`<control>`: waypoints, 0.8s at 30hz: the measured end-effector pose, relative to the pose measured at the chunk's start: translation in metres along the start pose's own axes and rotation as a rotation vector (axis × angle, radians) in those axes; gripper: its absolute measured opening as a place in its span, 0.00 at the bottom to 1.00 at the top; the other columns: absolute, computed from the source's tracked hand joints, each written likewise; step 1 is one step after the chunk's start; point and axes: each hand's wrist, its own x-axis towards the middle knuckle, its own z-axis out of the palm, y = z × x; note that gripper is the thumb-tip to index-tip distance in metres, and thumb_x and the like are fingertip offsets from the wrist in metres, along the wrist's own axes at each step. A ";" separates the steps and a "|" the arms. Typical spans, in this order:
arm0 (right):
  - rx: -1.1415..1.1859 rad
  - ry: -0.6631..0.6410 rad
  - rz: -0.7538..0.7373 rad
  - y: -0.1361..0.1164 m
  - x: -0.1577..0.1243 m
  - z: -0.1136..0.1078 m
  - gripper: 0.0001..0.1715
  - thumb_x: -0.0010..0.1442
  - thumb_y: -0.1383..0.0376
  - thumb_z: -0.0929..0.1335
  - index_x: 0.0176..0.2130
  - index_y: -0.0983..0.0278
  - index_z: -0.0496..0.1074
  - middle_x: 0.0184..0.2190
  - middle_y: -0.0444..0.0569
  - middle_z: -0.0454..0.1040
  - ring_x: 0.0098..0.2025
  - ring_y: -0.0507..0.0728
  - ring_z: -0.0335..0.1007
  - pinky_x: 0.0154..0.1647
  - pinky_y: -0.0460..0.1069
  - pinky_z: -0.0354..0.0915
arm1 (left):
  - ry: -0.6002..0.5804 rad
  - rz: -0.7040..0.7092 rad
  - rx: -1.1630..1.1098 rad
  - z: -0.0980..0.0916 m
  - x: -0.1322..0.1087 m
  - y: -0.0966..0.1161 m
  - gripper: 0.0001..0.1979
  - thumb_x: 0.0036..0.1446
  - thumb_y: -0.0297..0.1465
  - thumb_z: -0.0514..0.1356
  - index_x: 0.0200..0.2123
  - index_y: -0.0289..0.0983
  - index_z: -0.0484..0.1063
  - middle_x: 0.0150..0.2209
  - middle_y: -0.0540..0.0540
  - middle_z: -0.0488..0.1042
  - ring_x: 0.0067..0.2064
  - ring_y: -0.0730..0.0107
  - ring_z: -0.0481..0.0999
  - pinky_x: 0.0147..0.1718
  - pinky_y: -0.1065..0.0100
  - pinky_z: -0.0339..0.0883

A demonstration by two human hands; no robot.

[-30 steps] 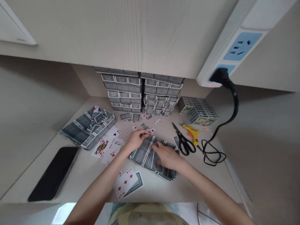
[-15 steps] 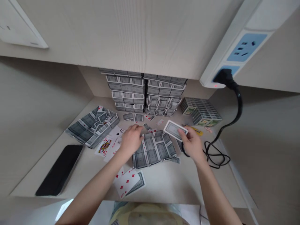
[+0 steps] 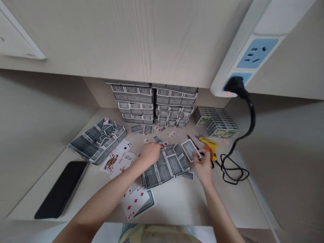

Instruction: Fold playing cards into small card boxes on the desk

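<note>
My right hand (image 3: 204, 165) pinches a playing card (image 3: 189, 150), its dark patterned back facing up, just right of a shallow tray made of playing cards (image 3: 164, 165). My left hand (image 3: 151, 153) is closed at the tray's far left rim, its fingertips mostly hidden behind the rim. Dark patterned card backs cover the tray, with pale edges showing between them. A yellow glue gun (image 3: 209, 143) lies just beyond my right hand, and something with an orange handle shows beside it.
Stacked card-covered blocks (image 3: 135, 104) stand at the back. Another card tray (image 3: 98, 140) and a black phone (image 3: 60, 189) lie left. Loose cards (image 3: 135, 202) lie in front and between the trays. Boxed decks (image 3: 215, 119) and a black cord (image 3: 234, 173) are right, below a power strip (image 3: 253, 57).
My right hand has lowered the card and turned it more upright beside the tray. My left hand has shifted right along the rim, its fingers more curled. The glue gun shows more fully.
</note>
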 end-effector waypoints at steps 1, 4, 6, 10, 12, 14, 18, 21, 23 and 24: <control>-0.020 -0.013 -0.017 0.000 0.000 0.001 0.18 0.49 0.58 0.66 0.37 0.63 0.59 0.26 0.45 0.67 0.25 0.52 0.66 0.26 0.48 0.65 | -0.002 -0.004 -0.001 0.001 0.000 0.000 0.11 0.50 0.25 0.52 0.35 0.34 0.72 0.34 0.36 0.75 0.39 0.57 0.74 0.35 0.62 0.67; -0.043 -0.075 -0.052 -0.006 0.002 0.005 0.18 0.51 0.58 0.64 0.41 0.64 0.61 0.29 0.49 0.70 0.28 0.55 0.67 0.27 0.49 0.65 | -0.001 -0.009 -0.007 0.003 -0.001 0.000 0.11 0.50 0.26 0.53 0.36 0.34 0.72 0.35 0.37 0.74 0.39 0.58 0.74 0.36 0.63 0.66; -0.047 -0.120 -0.068 -0.013 0.006 0.006 0.19 0.52 0.58 0.63 0.42 0.65 0.62 0.31 0.52 0.71 0.30 0.56 0.68 0.28 0.50 0.66 | 0.016 0.006 -0.030 0.003 0.001 0.001 0.11 0.51 0.29 0.53 0.38 0.36 0.70 0.37 0.39 0.74 0.39 0.59 0.74 0.36 0.64 0.66; -0.022 -0.167 -0.069 -0.026 0.019 0.014 0.19 0.53 0.60 0.62 0.45 0.64 0.62 0.35 0.53 0.72 0.32 0.58 0.70 0.30 0.52 0.67 | 0.100 0.048 -0.149 0.004 0.011 0.009 0.15 0.50 0.35 0.56 0.43 0.40 0.67 0.41 0.43 0.73 0.42 0.61 0.73 0.36 0.66 0.65; -0.004 -0.209 -0.065 -0.030 0.024 0.021 0.19 0.53 0.61 0.62 0.45 0.64 0.61 0.36 0.53 0.72 0.32 0.58 0.71 0.31 0.52 0.67 | 0.103 0.058 -0.161 0.006 0.018 0.015 0.16 0.50 0.35 0.56 0.44 0.40 0.66 0.40 0.42 0.73 0.42 0.61 0.72 0.36 0.66 0.65; 0.012 -0.311 -0.052 -0.033 0.026 0.028 0.18 0.53 0.62 0.62 0.44 0.63 0.61 0.36 0.51 0.72 0.32 0.57 0.71 0.32 0.52 0.67 | 0.082 0.066 -0.140 0.007 0.025 0.020 0.13 0.52 0.33 0.54 0.42 0.38 0.67 0.38 0.41 0.74 0.40 0.61 0.73 0.34 0.66 0.65; 0.128 -0.479 0.028 -0.033 0.023 0.036 0.16 0.53 0.63 0.61 0.43 0.62 0.61 0.36 0.51 0.73 0.31 0.57 0.73 0.33 0.52 0.69 | 0.059 0.097 -0.107 0.007 0.031 0.019 0.12 0.52 0.27 0.51 0.41 0.38 0.67 0.36 0.41 0.74 0.39 0.62 0.74 0.33 0.67 0.65; 0.284 -0.502 0.134 -0.032 0.021 0.033 0.22 0.53 0.63 0.61 0.49 0.61 0.56 0.39 0.51 0.72 0.29 0.57 0.73 0.28 0.53 0.70 | 0.048 0.124 -0.077 0.001 0.033 0.011 0.14 0.51 0.27 0.52 0.42 0.37 0.67 0.36 0.40 0.74 0.39 0.60 0.74 0.34 0.66 0.64; 0.394 -0.468 0.181 -0.030 0.023 0.029 0.28 0.52 0.62 0.62 0.53 0.58 0.52 0.41 0.50 0.71 0.29 0.57 0.74 0.26 0.53 0.70 | 0.036 0.148 -0.062 -0.005 0.036 0.005 0.15 0.50 0.27 0.53 0.43 0.37 0.66 0.36 0.40 0.74 0.40 0.59 0.73 0.34 0.66 0.64; 0.443 -0.449 0.194 -0.029 0.025 0.027 0.30 0.52 0.62 0.63 0.53 0.58 0.52 0.41 0.50 0.71 0.29 0.57 0.74 0.27 0.54 0.71 | 0.025 0.169 -0.052 -0.007 0.037 0.003 0.15 0.49 0.27 0.53 0.43 0.38 0.66 0.37 0.41 0.74 0.40 0.59 0.73 0.35 0.66 0.64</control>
